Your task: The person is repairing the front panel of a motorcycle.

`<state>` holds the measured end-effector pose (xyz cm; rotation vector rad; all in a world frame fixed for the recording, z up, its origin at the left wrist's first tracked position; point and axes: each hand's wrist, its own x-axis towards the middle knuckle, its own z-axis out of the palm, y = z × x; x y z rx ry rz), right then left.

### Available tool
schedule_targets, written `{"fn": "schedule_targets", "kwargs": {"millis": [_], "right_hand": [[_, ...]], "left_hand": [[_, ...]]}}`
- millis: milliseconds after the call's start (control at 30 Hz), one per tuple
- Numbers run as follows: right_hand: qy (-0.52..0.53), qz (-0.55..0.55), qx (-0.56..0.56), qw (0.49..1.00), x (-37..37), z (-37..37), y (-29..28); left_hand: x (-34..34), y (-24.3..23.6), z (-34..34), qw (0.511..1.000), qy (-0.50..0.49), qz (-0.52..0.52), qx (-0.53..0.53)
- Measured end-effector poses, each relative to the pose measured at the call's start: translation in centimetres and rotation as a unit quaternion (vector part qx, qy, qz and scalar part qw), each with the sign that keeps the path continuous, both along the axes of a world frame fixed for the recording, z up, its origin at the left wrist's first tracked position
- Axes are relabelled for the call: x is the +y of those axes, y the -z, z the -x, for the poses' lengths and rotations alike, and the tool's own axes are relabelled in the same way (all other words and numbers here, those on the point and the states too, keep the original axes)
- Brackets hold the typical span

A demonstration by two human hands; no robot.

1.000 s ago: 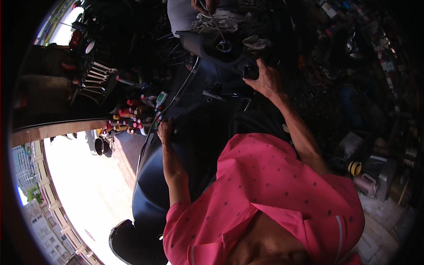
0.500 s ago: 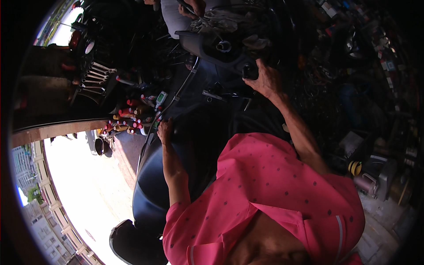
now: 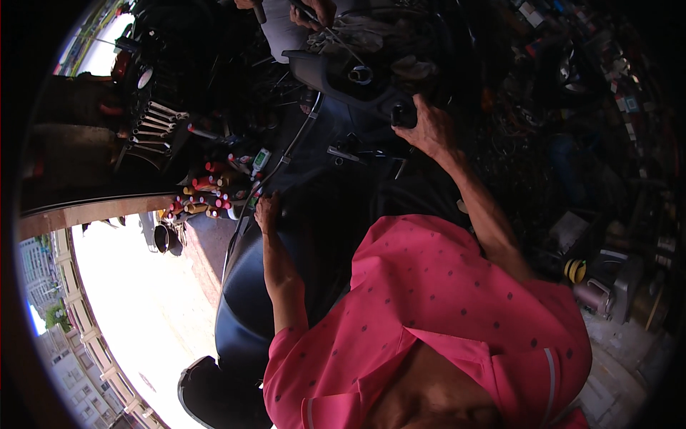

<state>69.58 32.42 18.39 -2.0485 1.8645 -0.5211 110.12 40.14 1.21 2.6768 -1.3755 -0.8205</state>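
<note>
My left hand (image 3: pixel 267 212) is closed over the edge of a dark scooter seat (image 3: pixel 243 286), beside a metal rail (image 3: pixel 284 157). My right arm reaches farther forward. There, my right hand (image 3: pixel 432 134) grips the near edge of a dark plastic scooter panel (image 3: pixel 314 71), thumb and fingers around a black recessed part (image 3: pixel 401 116); some fingers are hidden. A round metal lock ring (image 3: pixel 360 74) sits in that panel. Across from me, a co-worker's hand (image 3: pixel 314 14) holds a long thin-shafted tool (image 3: pixel 343 44) that slants toward the ring.
Several wrenches (image 3: pixel 158 127) hang in a row at left, near red-capped bottles (image 3: pixel 204 196). Small metal tools (image 3: pixel 344 154) lie on the scooter between my arms. At right stand a yellow roll (image 3: pixel 574 270) and dim clutter. Bright ground (image 3: pixel 157 307) lies outside, at left.
The co-worker's hand has shifted slightly right, and the tool's shaft now shows reaching toward the lock ring. A dark handle appears by their other hand. My hands stay put.
</note>
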Motion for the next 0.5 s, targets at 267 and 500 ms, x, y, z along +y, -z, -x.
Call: {"fn": "schedule_targets", "kwargs": {"millis": [267,500], "right_hand": [[-0.014,0.032,-0.013,0.999,-0.3,0.3,1.2],[0.001,-0.001,-0.012,1.000,-0.2,-0.2,0.3]], "left_hand": [[0.3,1.0,-0.8,1.000,0.001,0.008,-0.001],[0.6,1.1,-1.0,1.000,0.002,0.001,-0.014]]}}
